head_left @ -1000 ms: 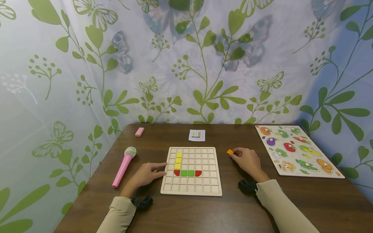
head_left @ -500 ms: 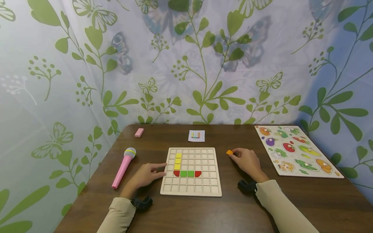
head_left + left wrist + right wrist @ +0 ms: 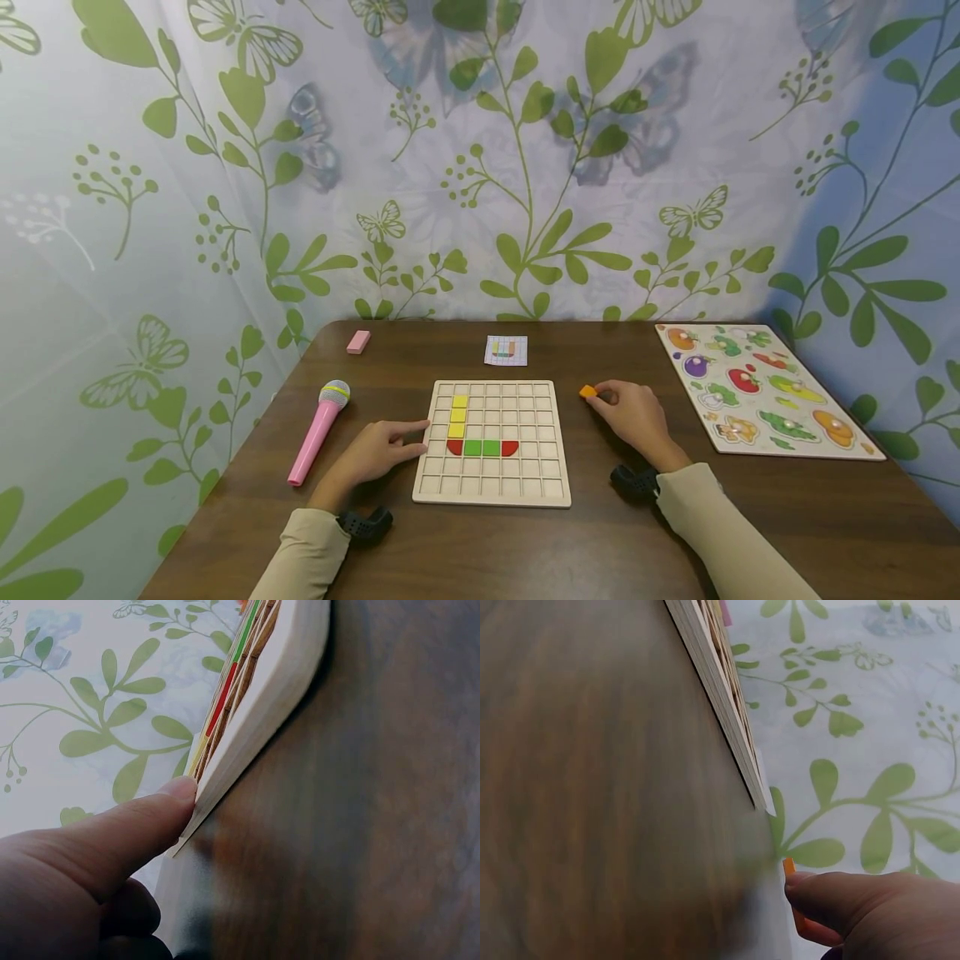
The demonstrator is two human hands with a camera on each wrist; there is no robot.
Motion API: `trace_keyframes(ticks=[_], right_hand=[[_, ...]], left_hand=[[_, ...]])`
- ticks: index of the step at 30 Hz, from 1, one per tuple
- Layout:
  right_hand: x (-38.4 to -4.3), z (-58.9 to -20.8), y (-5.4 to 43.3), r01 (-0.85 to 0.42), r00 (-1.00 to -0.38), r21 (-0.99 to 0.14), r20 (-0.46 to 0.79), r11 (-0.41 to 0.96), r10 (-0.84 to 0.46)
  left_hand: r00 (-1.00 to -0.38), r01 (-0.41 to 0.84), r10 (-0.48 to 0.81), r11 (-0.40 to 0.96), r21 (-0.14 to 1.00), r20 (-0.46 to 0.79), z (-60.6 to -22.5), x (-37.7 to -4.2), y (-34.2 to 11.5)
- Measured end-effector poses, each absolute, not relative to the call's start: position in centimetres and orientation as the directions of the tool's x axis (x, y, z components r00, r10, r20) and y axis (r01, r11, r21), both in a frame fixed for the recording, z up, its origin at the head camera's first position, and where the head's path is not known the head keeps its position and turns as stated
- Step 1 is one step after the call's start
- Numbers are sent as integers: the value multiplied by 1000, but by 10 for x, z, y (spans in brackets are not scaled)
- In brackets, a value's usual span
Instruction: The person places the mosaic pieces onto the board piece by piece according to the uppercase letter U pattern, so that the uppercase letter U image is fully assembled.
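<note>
A square wooden grid board (image 3: pixel 525 482) lies on the table in the head view. In its cells sit a column of yellow tiles (image 3: pixel 457 416), two green tiles (image 3: pixel 482 448) and, at either end of that row, a red rounded tile (image 3: pixel 510 448). My left hand (image 3: pixel 372 452) rests beside the board, with thumb and index finger stretched out to its left edge. In the left wrist view the thumb (image 3: pixel 142 829) touches the edge. To the right of the board, my right hand (image 3: pixel 633 417) pinches an orange tile (image 3: pixel 588 391) between thumb and finger; this tile (image 3: pixel 789 867) shows edge-on in the right wrist view.
Behind the board lies a small pattern card (image 3: pixel 506 351). A pink toy microphone (image 3: pixel 315 437) is at the left, with a pink block (image 3: pixel 358 342) further back. A vegetable puzzle board (image 3: pixel 765 392) occupies the right side. A leaf-printed cloth (image 3: pixel 480 167) hangs behind the table.
My right hand has shifted very slightly left with the orange tile still pinched. The left hand and the board have stayed where they were.
</note>
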State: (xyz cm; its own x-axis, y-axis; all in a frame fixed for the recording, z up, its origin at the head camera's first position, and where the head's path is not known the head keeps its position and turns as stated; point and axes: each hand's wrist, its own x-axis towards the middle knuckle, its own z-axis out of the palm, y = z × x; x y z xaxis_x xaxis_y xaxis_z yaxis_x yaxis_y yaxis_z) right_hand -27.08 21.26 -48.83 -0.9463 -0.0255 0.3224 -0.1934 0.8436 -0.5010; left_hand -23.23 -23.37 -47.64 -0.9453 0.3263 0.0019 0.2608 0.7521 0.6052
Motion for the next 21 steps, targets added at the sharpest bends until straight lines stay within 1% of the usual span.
trace_keyframes(ticks=[11, 14, 21], right_hand=[[-265, -481, 193, -278, -928, -473, 356, 836, -107], [-264, -479, 186, -300, -927, -483, 353, 823, -131], [-259, -477, 170, -308, -937, -518, 312, 798, -160]], left_hand=[[-946, 253, 323, 753, 608, -6, -477, -233, -234], [-944, 265, 330, 746, 611, 6, -477, -233, -234], [-942, 276, 336, 741, 613, 18, -477, -232, -234]])
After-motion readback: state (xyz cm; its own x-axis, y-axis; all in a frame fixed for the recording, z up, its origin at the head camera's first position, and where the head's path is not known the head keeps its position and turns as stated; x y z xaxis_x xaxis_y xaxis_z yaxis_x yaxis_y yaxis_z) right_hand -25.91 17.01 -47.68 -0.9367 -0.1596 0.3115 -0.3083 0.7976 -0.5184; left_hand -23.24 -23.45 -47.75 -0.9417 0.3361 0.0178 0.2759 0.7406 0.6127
